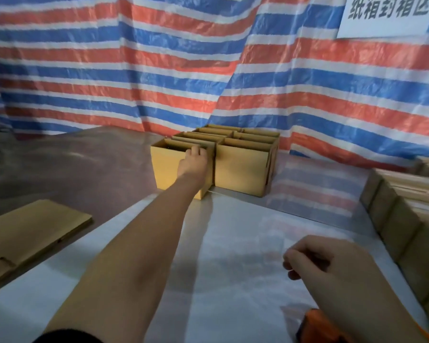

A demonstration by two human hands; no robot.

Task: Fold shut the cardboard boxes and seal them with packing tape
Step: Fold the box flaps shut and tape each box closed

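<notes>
Several open cardboard boxes stand in a block at the far middle of the table. My left hand (193, 160) reaches out and grips the top front edge of the nearest left box (166, 167), fingers hooked over its rim. An open box (240, 169) stands right beside it. My right hand (332, 266) hovers near the table's front right, fingers loosely curled, holding nothing. An orange tape dispenser (317, 328) lies below that hand at the bottom edge, partly cut off.
A flattened cardboard sheet (32, 231) lies at the left. Stacked cardboard boxes (404, 224) line the right edge. The shiny table (233, 243) is backed by a red, white and blue striped tarp (159, 58) carrying a white sign (386, 13).
</notes>
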